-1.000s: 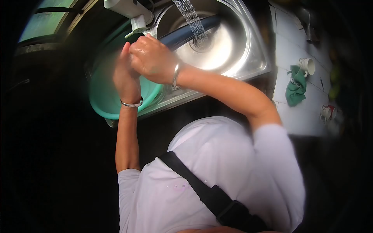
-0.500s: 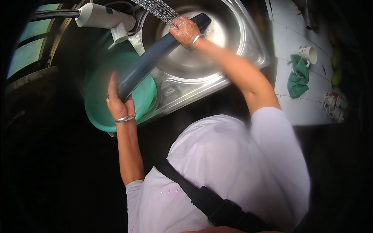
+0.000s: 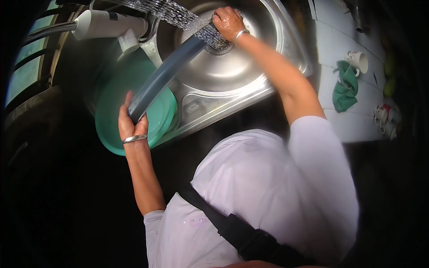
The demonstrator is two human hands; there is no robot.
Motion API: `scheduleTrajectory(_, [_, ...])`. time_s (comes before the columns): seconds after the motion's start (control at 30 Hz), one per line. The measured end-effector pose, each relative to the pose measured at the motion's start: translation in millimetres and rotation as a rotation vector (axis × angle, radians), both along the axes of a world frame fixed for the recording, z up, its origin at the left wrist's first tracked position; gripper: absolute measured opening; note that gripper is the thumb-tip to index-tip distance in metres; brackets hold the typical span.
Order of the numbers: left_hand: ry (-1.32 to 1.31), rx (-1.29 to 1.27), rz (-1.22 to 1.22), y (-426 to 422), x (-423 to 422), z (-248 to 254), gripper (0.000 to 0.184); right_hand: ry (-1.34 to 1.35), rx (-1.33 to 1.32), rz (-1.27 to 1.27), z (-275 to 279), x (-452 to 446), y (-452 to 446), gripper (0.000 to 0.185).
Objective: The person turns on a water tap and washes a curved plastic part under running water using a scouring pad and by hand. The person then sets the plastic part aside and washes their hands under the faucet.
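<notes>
A long, dark grey-blue piece (image 3: 172, 67), slightly curved and smooth like a tube or the side of a tray, slants over the edge of the steel sink (image 3: 196, 73). I cannot tell its exact kind. My left hand (image 3: 132, 119) holds its lower end above the green basin (image 3: 109, 134), thumb and fingers on either side. At the upper end, over the bowl, my wet right hand (image 3: 229, 24) is closed on or against it, the fingertips partly hidden. Running water (image 3: 183, 18) pours onto the piece beside my right hand.
A white water fitting (image 3: 107, 24) with a pipe stands at the upper left. On the white tiles at the right lie a white mug (image 3: 356, 61), a green cloth (image 3: 345, 87) and several more cups (image 3: 385, 117). A window (image 3: 31, 67) is at the far left.
My right hand has moved right and up along the upper end. My left hand has shifted slightly left and down with the lower end. Water now hits the piece left of my right hand.
</notes>
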State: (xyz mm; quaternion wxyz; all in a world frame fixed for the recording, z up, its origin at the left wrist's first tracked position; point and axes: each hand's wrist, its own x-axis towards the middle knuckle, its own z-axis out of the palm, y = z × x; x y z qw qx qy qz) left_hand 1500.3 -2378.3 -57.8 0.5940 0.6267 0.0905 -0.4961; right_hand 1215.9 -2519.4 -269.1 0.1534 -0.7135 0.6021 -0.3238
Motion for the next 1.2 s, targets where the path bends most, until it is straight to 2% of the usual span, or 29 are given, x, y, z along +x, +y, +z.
scheduleTrajectory(0.07, [-0.002, -0.007, -0.006, -1, 0, 1, 0.032, -0.082, 0.025, -0.063, 1, 2, -1, 0.026])
scheduleTrajectory(0.17, [0.002, -0.009, -0.019, -4, 4, -3, 0.033, 0.032, -0.132, 0.094, 4, 40, 26, 0.026])
scheduleTrajectory(0.23, [-0.001, 0.006, -0.024, -2, 8, -7, 0.033, -0.069, -0.299, 0.217, 44, 92, 59, 0.024])
scheduleTrajectory(0.3, [-0.009, 0.017, -0.037, -3, 10, -10, 0.033, -0.326, -0.25, 0.239, 98, 128, 84, 0.022])
scheduleTrajectory(0.4, [-0.02, -0.01, -0.066, -1, 8, -7, 0.033, -0.345, -0.152, 0.277, 96, 123, 76, 0.022])
scheduleTrajectory(0.47, [-0.035, -0.071, -0.106, 6, 12, -11, 0.033, -0.249, -0.07, 0.2, 66, 99, 51, 0.021])
scheduleTrajectory(0.5, [-0.069, -0.111, -0.155, 8, 13, -12, 0.033, -0.179, -0.164, 0.107, 40, 81, 35, 0.021])
scheduleTrajectory(0.53, [-0.103, -0.152, -0.202, 12, 14, -12, 0.033, 0.086, -0.037, 0.183, 17, 55, 15, 0.024])
scheduleTrajectory(0.6, [-0.223, -0.206, -0.304, 15, 5, -6, 0.036, 0.068, 0.209, 0.053, 0, 6, -18, 0.029])
scheduleTrajectory(0.63, [-0.28, -0.227, -0.348, 14, 2, -1, 0.038, 0.083, 0.315, -0.019, 1, -8, -25, 0.031])
scheduleTrajectory(0.73, [-0.408, -0.282, -0.471, 13, 1, 4, 0.041, -0.016, 0.386, -0.089, 13, -10, -22, 0.033])
scheduleTrajectory(0.8, [-0.469, -0.271, -0.461, 12, -6, 10, 0.04, -0.054, 0.31, -0.056, 18, 9, -7, 0.032])
scheduleTrajectory(0.83, [-0.498, -0.262, -0.459, 13, -10, 13, 0.039, -0.106, 0.2, 0.029, 32, 24, 7, 0.03])
scheduleTrajectory(0.87, [-0.502, -0.275, -0.465, 14, -10, 13, 0.039, 0.057, 0.1, 0.266, 30, 35, 13, 0.019])
scheduleTrajectory(0.9, [-0.506, -0.291, -0.473, 15, -9, 12, 0.038, 0.205, -0.001, 0.419, 69, 54, 28, 0.016])
scheduleTrajectory(0.93, [-0.511, -0.307, -0.481, 15, -8, 11, 0.037, -0.265, 0.095, 0.27, 106, 73, 49, 0.017])
scheduleTrajectory(1.0, [-0.527, -0.319, -0.495, 16, -9, 13, 0.037, -0.102, -0.129, 0.442, 98, 98, 57, 0.019])
scheduleTrajectory(1.1, [-0.534, -0.322, -0.477, 17, -7, 9, 0.036, -0.234, 0.074, 0.29, 83, 71, 43, 0.022])
scheduleTrajectory(1.17, [-0.539, -0.332, -0.48, 18, -6, 7, 0.036, 0.119, 0.114, 0.285, 51, 27, 16, 0.023])
scheduleTrajectory(1.2, [-0.547, -0.346, -0.495, 19, -6, 9, 0.036, 0.008, 0.331, 0.064, 29, 10, -1, 0.032])
